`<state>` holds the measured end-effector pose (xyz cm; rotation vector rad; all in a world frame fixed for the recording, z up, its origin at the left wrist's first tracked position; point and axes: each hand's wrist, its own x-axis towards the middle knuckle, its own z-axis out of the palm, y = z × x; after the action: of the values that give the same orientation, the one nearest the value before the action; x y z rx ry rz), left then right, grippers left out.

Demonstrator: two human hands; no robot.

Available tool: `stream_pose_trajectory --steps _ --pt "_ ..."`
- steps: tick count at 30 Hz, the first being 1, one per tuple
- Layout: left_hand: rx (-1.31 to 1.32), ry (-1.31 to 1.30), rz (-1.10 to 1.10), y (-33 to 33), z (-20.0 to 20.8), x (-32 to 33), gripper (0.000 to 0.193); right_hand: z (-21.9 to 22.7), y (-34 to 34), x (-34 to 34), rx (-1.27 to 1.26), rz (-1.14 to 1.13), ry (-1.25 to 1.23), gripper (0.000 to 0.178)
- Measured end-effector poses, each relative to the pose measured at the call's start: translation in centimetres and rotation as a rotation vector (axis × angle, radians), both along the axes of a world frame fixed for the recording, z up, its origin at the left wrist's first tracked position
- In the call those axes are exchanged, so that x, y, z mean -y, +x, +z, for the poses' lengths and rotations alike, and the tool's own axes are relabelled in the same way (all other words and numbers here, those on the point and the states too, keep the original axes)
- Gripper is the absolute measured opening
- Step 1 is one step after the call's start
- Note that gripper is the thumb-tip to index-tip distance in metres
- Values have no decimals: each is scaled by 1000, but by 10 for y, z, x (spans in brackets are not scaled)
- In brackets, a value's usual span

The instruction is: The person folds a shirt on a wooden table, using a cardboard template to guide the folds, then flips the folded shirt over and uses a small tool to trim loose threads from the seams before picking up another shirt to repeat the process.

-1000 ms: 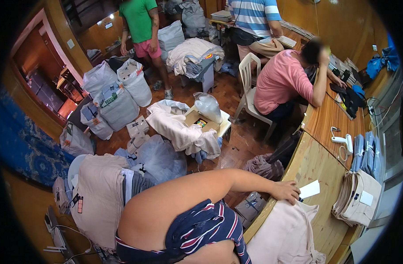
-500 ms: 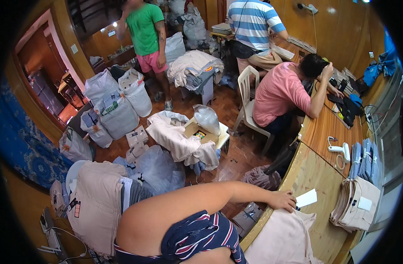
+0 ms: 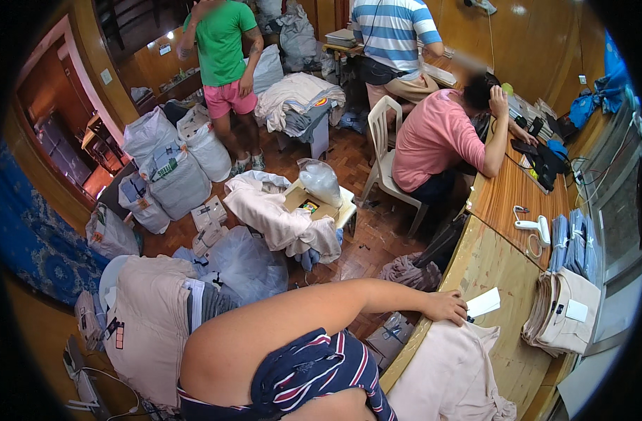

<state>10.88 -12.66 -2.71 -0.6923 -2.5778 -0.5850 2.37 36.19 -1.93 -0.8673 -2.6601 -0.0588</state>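
My left hand (image 3: 445, 306), at the end of a bare forearm, is closed at the upper edge of a pale pink garment (image 3: 443, 368) lying on the wooden table. Its fingers are bent over the cloth; their tips are partly hidden. Two overlapping white cards (image 3: 484, 302) stick out just beyond the fingertips, a small dark piece beside them. Whether the fingers also pinch the cards cannot be made out. My right hand is outside the picture.
A stack of folded pink garments (image 3: 563, 309) and tied blue bundles (image 3: 573, 238) line the table's far side, near a white handheld device (image 3: 535, 226). A person in pink (image 3: 440, 144) sits at the table. Garments cover a stool (image 3: 349, 210); white sacks (image 3: 177, 179) stand behind.
The view has shifted slightly. The garment's lower part has moved and bunched, and a second white card now shows beside the first. My left hand stays at the cloth's upper edge.
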Motion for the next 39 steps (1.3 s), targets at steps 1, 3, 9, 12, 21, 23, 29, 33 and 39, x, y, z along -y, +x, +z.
stream_pose_trajectory --steps 1,3,9,12,21,23,29,33,39 --pt "0 4 -1 0 0 0 28 0 0 -2 4 -4 -1 35" --pt "0 11 -1 0 0 0 28 0 0 -5 20 -13 -11 35" --pt "-20 -29 13 4 3 1 26 1 -1 -6 -6 12 16 35" --pt "-23 -27 11 4 5 1 26 2 2 -9 -15 2 25 36" --pt "32 -78 22 5 2 3 31 -2 5 -12 -23 10 55 38" --pt "23 -80 -4 0 6 2 31 -5 11 -12 -13 -19 49 39" --pt "80 -86 51 7 5 6 35 3 2 13 46 34 19 40" --pt "30 -97 47 3 4 4 34 -9 -3 -2 109 9 -12 42" --pt "46 -111 36 1 4 -1 36 -17 -5 -22 104 -6 -60 44"
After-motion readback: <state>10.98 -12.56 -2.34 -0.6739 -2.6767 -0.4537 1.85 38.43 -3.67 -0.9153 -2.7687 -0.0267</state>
